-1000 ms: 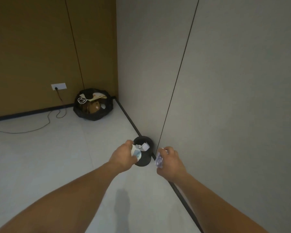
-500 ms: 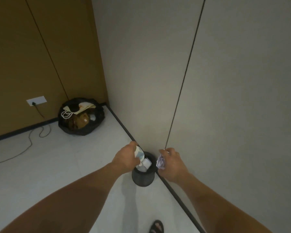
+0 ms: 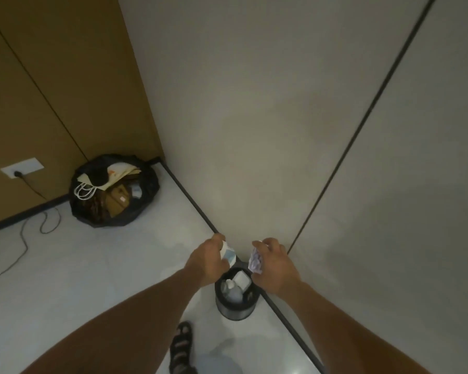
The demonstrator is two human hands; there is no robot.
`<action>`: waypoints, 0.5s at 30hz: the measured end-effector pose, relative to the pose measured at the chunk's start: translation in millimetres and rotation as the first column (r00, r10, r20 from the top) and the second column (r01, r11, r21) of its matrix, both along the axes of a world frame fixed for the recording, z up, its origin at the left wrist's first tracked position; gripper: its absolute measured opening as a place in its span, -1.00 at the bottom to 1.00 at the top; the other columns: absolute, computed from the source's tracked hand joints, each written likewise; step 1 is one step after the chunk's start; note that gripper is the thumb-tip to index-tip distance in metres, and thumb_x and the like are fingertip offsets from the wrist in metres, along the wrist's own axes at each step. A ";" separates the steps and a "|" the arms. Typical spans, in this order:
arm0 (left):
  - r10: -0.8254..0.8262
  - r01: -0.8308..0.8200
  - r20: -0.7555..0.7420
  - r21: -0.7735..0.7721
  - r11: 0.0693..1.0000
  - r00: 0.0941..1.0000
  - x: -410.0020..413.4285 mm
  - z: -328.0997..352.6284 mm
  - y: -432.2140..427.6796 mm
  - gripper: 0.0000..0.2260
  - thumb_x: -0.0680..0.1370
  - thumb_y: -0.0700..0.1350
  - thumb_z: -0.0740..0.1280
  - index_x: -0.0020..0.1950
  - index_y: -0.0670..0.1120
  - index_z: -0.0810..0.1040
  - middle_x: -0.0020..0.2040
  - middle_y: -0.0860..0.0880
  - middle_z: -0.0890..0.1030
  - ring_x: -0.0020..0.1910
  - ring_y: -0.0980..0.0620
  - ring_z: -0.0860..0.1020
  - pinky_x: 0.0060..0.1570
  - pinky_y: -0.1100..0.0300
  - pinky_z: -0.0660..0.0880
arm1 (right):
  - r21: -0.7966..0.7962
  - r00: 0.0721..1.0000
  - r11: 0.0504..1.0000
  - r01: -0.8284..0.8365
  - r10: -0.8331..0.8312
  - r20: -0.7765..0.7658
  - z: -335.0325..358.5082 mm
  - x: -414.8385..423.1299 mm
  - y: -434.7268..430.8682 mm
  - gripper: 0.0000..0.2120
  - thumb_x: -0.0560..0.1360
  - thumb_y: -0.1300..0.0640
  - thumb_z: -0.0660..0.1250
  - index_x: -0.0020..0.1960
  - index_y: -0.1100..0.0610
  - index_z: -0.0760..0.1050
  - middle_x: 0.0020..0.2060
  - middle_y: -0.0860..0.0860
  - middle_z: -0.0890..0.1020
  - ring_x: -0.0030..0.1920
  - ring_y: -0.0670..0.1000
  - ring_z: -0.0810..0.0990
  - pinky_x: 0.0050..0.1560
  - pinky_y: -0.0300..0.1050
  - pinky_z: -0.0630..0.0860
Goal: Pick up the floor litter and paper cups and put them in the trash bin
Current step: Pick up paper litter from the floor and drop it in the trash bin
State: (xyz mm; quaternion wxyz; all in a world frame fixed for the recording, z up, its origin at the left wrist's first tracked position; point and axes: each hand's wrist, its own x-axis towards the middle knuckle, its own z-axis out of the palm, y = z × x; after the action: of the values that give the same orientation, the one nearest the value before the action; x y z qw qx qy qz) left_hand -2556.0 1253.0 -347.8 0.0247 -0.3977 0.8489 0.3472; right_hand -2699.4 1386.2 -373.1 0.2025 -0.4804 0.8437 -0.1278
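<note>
Left hand (image 3: 206, 261) curls round a paper cup (image 3: 228, 254), gripping its side wall. Right hand (image 3: 274, 265) pinches a crumpled wrapper (image 3: 256, 261). Both items hang just above the trash bin (image 3: 234, 311): cup over the 11 o'clock rim, wrapper over 1 o'clock. Judged: both light, soft, crushable, so a loose hold suffices. Bin mouth is narrow and part-filled, just beside the wall (image 3: 281, 130) at 3 o'clock. Open floor (image 3: 106, 265) toward 9 o'clock; sandalled foot (image 3: 181, 346) near at 7 o'clock.

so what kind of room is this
Likely an indoor corner of an office or utility room: panelled walls, a low wall socket, and a small trash bin standing against the skirting.
</note>
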 end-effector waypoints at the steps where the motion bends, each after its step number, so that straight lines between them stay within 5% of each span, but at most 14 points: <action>1: -0.027 0.026 0.012 0.010 1.000 1.000 -7.4 -11.4 -14.6 -0.48 0.49 -0.09 0.38 0.40 -0.04 0.28 0.24 -0.08 0.52 0.17 -0.09 0.52 0.13 0.15 0.45 | 0.017 1.000 1.000 0.023 -0.024 0.014 -9.9 -3.6 -11.8 -0.27 0.38 0.04 0.41 0.49 -0.03 0.19 0.38 0.02 0.23 0.34 0.10 0.28 0.29 -0.10 0.38; 8: -0.169 0.147 0.129 0.161 0.976 0.977 -45.1 -112.4 -104.0 -0.47 0.52 -0.07 0.36 0.44 -0.02 0.24 0.29 -0.09 0.50 0.23 -0.08 0.49 0.19 0.15 0.43 | 0.163 0.940 0.946 0.282 -0.306 0.150 -103.6 -12.1 -71.5 -0.29 0.38 0.00 0.42 0.45 -0.07 0.20 0.35 0.01 0.27 0.33 0.08 0.30 0.28 -0.13 0.40; 15: -0.287 0.228 0.186 0.287 0.930 0.940 -87.7 -292.3 -130.4 -0.45 0.52 -0.06 0.35 0.46 -0.06 0.24 0.29 -0.11 0.48 0.22 -0.08 0.49 0.20 0.10 0.44 | 0.252 0.874 0.895 0.367 -0.425 0.236 -281.9 -13.9 -89.5 -0.40 0.42 0.03 0.39 0.40 -0.04 0.25 0.29 0.00 0.35 0.27 0.02 0.38 0.22 -0.20 0.43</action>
State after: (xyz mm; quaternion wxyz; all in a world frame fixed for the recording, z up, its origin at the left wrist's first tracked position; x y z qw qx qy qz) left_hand -2643.7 1122.5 -640.1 0.2181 -0.3121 0.8325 0.4025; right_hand -2713.3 1296.7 -655.0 0.3382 -0.2502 0.8949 -0.1493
